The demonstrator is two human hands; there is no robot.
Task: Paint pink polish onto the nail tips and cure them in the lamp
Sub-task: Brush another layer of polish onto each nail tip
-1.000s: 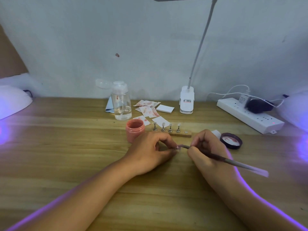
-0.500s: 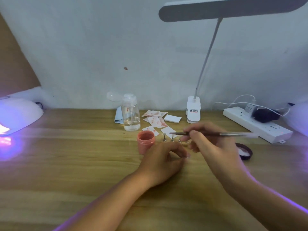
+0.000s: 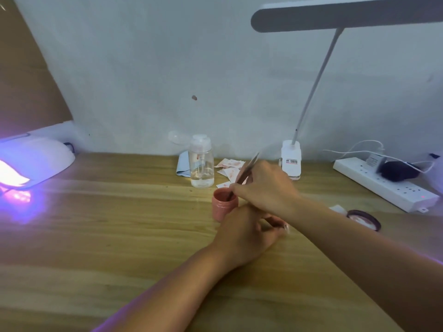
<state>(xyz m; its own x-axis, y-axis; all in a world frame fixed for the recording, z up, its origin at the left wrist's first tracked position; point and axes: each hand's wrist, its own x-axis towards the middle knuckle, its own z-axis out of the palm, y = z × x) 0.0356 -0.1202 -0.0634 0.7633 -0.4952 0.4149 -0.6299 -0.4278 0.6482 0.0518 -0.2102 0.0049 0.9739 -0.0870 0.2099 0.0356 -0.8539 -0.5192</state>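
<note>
I see a squat, round pink polish jar [image 3: 221, 207], open, on the grained wooden table [image 3: 96, 224]. The right hand [image 3: 266, 188] grips a slim brush [image 3: 244, 172], tilted, its tip inside the jar. Just in front of the jar the left hand [image 3: 247, 233] rests, fingers curled, pinching a small pale nail tip [image 3: 286, 227].

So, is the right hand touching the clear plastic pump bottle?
Apart. The head view shows wooden table and paper scraps between the right hand, which holds the thin brush, and the clear plastic pump bottle.
</note>
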